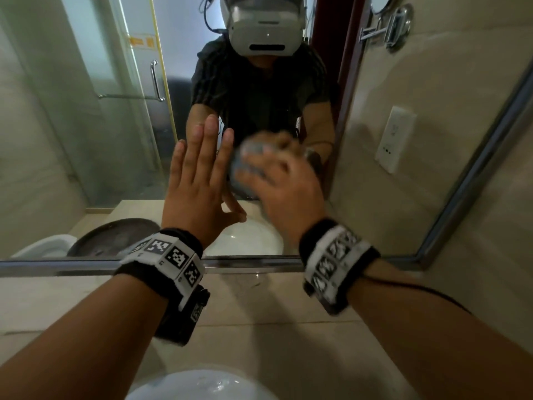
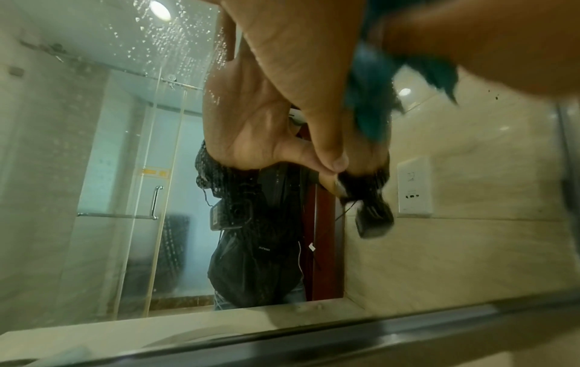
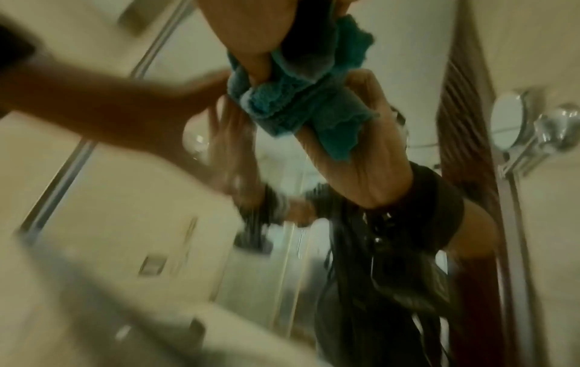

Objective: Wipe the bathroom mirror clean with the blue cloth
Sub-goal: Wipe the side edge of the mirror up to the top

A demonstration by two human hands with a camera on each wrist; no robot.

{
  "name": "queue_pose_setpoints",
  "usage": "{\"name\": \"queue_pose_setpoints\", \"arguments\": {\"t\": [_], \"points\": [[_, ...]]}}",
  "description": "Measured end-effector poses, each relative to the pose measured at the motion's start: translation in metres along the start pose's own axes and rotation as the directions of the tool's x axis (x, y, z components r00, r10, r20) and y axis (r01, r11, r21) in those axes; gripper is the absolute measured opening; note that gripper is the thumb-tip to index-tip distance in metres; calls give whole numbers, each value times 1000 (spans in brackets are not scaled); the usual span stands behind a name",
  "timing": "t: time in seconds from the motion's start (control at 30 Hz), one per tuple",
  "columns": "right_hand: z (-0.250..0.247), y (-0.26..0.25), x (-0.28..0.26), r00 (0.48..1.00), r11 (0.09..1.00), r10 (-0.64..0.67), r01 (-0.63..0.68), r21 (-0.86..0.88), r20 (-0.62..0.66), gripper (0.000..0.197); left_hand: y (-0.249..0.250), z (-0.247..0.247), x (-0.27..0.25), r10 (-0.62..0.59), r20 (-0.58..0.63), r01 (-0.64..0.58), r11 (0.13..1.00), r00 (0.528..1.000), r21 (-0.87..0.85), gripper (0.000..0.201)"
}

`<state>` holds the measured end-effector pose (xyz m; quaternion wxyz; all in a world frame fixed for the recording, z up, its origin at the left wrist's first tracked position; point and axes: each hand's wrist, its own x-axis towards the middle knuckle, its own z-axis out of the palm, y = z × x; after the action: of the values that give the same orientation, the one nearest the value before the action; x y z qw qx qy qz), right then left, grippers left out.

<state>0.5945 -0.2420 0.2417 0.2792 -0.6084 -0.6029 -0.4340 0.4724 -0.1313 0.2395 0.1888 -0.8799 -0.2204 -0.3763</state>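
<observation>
The big wall mirror (image 1: pixel 86 111) fills the head view. My right hand (image 1: pixel 282 180) grips a bunched blue cloth (image 1: pixel 245 168) and presses it on the glass near the mirror's lower middle; this hand is motion-blurred. Just left of it, my left hand (image 1: pixel 202 157) lies flat on the glass with straight fingers, holding nothing. In the left wrist view the left hand (image 2: pixel 313 104) meets its own reflection, with the cloth (image 2: pixel 370 99) to its right. The right wrist view shows the cloth (image 3: pixel 298 99) wadded under my right hand (image 3: pixel 251 37). Water drops (image 2: pixel 172 37) dot the upper glass.
A metal frame (image 1: pixel 86 265) borders the mirror's bottom and right side. Below it lie a beige stone counter (image 1: pixel 259 327) and a white basin (image 1: pixel 202 385). The mirror reflects a glass shower door (image 1: pixel 129 82), a wall socket (image 1: pixel 395 140) and a round swing-arm mirror (image 1: pixel 395 21).
</observation>
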Motion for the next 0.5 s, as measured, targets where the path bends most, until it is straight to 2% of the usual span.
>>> {"name": "queue_pose_setpoints", "arguments": {"t": [0.1,0.17,0.23,0.3,0.33,0.37,0.43,0.5], "points": [[1,3,-76,964,992,-112,125,-37,243,56,3,-2,-1,-6,6,6,1000,1000,9,129],[-12,9,-92,923,981,-159,187,-45,350,50,9,-6,-1,-31,29,31,999,999,11,134],[-22,20,-85,912,977,-169,206,-62,375,44,19,-11,-2,-18,27,18,1000,999,-5,133],[-37,34,-63,958,990,-86,113,-82,273,42,35,-15,-2,67,29,-68,998,997,18,129],[-47,41,-49,987,996,-6,21,-88,164,38,44,-16,1,105,23,-106,994,994,32,127],[-58,49,-35,993,992,100,-94,-89,62,35,53,-17,5,125,9,-126,991,992,37,126],[-77,63,-13,944,944,312,-321,-71,-109,34,69,-20,19,137,-17,-137,990,990,40,125],[-77,66,-11,889,902,422,-431,-15,-178,30,79,-18,33,154,-28,-153,987,988,53,125]]}}
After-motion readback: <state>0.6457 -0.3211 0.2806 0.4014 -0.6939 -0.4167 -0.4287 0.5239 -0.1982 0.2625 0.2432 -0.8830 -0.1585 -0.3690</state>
